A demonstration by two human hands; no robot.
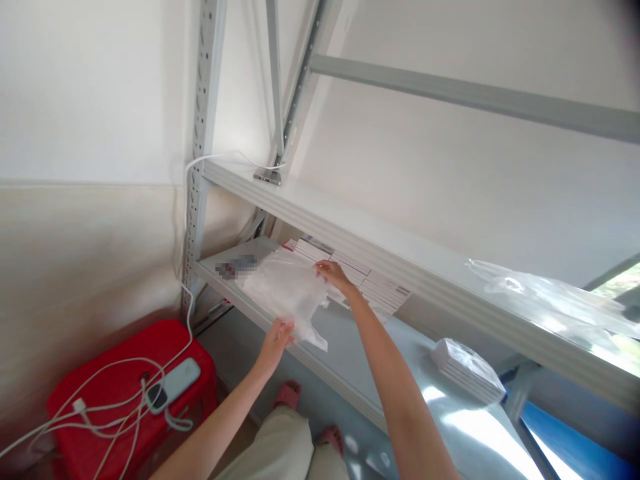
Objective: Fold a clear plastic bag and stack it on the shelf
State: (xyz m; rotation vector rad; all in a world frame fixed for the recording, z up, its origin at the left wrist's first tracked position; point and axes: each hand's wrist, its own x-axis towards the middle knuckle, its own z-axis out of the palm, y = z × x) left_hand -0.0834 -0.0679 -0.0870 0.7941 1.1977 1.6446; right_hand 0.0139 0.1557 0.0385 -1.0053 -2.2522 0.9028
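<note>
A clear, crinkled plastic bag (285,290) lies over the left part of the lower metal shelf. My left hand (279,335) pinches its near edge by the shelf's front lip. At the bag's far right corner, my right hand (332,272) has its fingers closed on the plastic. Whatever the bag may hold cannot be made out. Behind it, white sheets with dark lines (367,280) lie toward the back of the shelf. A blurred-out dark item (237,267) rests just left of the bag.
On the upper shelf (350,213) are a phone-like device (268,175) with a white cable and more clear plastic (545,293). A wrapped white stack (469,370) sits on the lower shelf at right. A red stool (135,360) at left carries a power bank (175,385) and tangled cables.
</note>
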